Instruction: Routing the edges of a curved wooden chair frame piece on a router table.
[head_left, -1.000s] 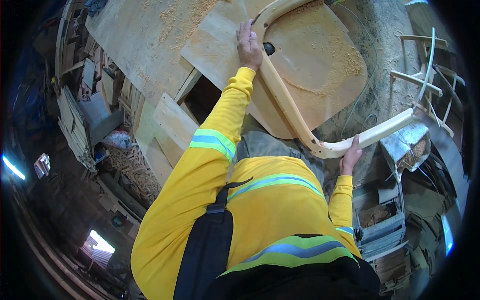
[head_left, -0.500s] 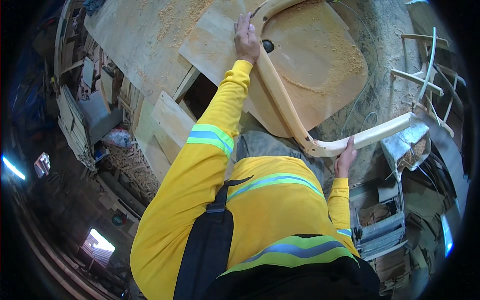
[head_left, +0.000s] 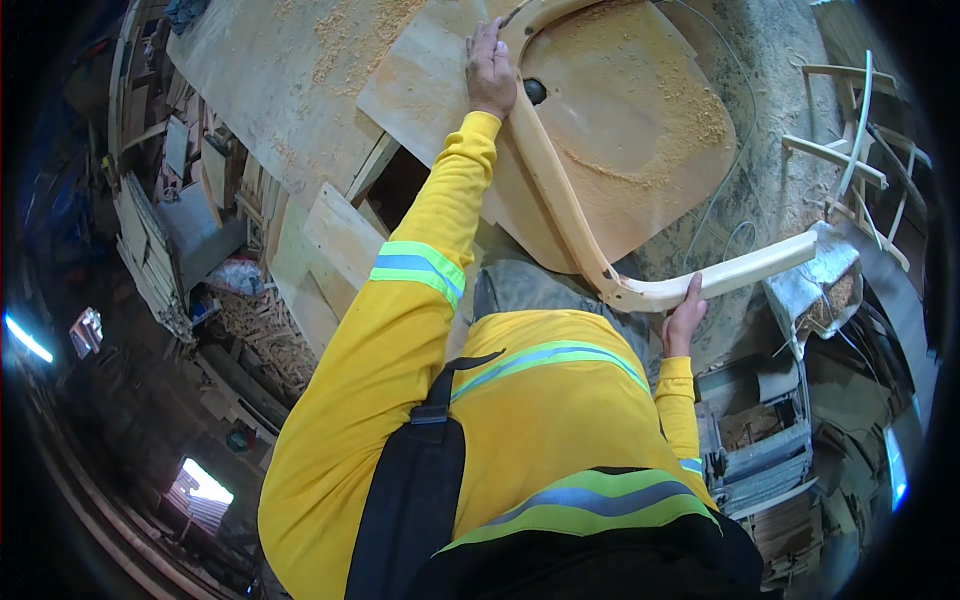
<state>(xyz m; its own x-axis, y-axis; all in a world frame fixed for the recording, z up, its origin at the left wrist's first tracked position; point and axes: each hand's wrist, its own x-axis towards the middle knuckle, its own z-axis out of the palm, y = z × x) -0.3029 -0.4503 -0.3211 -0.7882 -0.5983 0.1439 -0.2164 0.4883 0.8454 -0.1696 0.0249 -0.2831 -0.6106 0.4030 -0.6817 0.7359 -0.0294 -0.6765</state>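
Observation:
A pale, curved wooden frame lies over a rounded board dusted with shavings. It bends near my waist, and one arm of it sticks out to the right. My left hand is laid along the frame's far left part, fingers close together and bent over the wood. Beside that part, a round black spindle rises from the board. At the right, past the bend, my right hand grips the frame from the near side with a finger over its top. The frame's far end runs out of view.
Wood shavings cover the worktable. A thin cable curls along the right side. Wooden chair-like frames stand at the far right, above a sack of shavings. Scrap wood is piled at the left.
The frame has shifted slightly left, its free right end most visibly. My left hand has moved a little left and away from me; the right has moved slightly left.

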